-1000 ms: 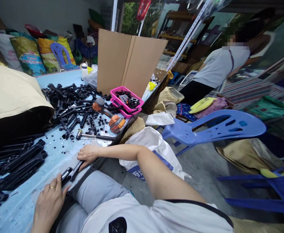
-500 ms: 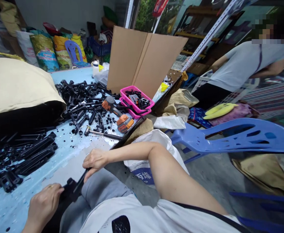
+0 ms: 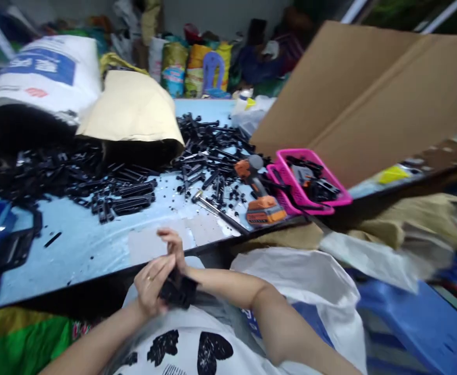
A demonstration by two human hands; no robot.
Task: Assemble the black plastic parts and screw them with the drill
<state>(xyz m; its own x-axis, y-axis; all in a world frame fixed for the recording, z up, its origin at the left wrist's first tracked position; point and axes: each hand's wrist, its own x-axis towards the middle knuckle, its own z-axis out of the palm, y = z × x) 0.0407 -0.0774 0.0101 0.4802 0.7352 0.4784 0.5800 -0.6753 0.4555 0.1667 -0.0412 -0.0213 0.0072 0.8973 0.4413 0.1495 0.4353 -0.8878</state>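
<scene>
Close to my body, a black plastic part [image 3: 178, 290] is in my left hand [image 3: 151, 284], whose fingers wrap over its near end. My right hand [image 3: 174, 247] is right against the far side of the same part, its fingers stretched out and slightly bent. Motion blur hides where the right palm touches it. Beyond my hands, on the light blue table [image 3: 96, 255], lie a hammer [image 3: 220, 212] and an orange cordless power tool [image 3: 263, 195]. Stacks of black plastic parts [image 3: 125, 200] lie to the left of the hammer.
Two pink baskets [image 3: 330, 205] holding black parts stand at the table's right edge, before an upright cardboard sheet [image 3: 353, 88]. A cream sack [image 3: 130, 107] and a white sack [image 3: 56, 73] spill parts at the left. Below the edge hangs a white bag [image 3: 310, 276] beside a blue chair [image 3: 419, 317].
The view has swung left. Both hands have come together near my body with the black part tilted up; the right hand's fingers, curled around it before, are now stretched out.
</scene>
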